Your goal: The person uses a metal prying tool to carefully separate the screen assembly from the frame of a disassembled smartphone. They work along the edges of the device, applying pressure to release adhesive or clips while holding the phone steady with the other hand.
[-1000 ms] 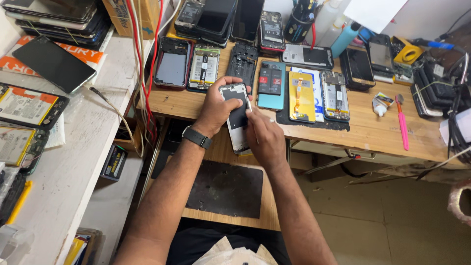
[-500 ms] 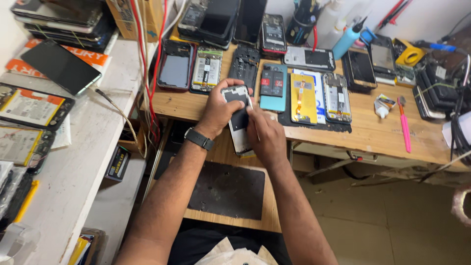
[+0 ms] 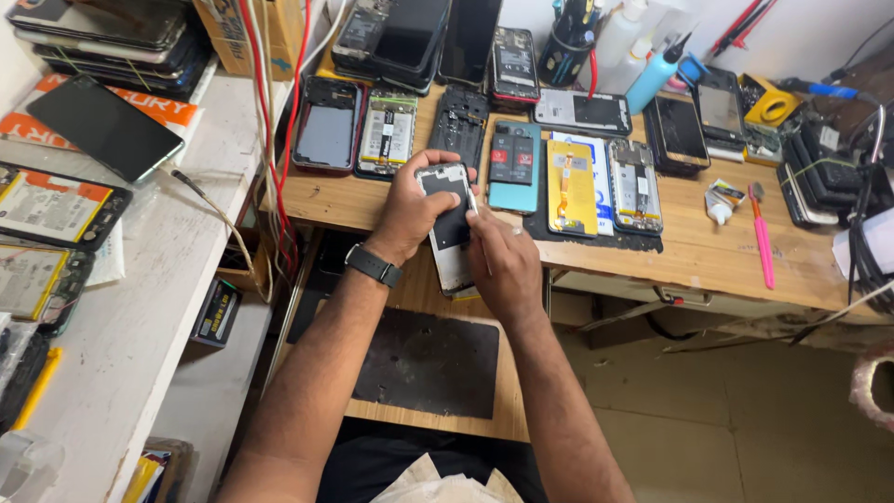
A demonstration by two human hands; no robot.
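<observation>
Wooden workbench (image 3: pixel 708 244) against pale wall (image 3: pixel 819 37); white side shelf (image 3: pixel 140 317) (left); tan tiled floor (image 3: pixel 745 419), bright even light

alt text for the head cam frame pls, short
Left hand holds an opened phone over a wooden workbench while the right hand works at its edge. Dismantled phones, among them a teal one, lie in rows behind; a pink tool lies to the right.

An opened phone (image 3: pixel 452 228) sits between both hands, before rowed phones (image 3: pixel 484 140) on the bench (image 3: pixel 698 251).
</observation>
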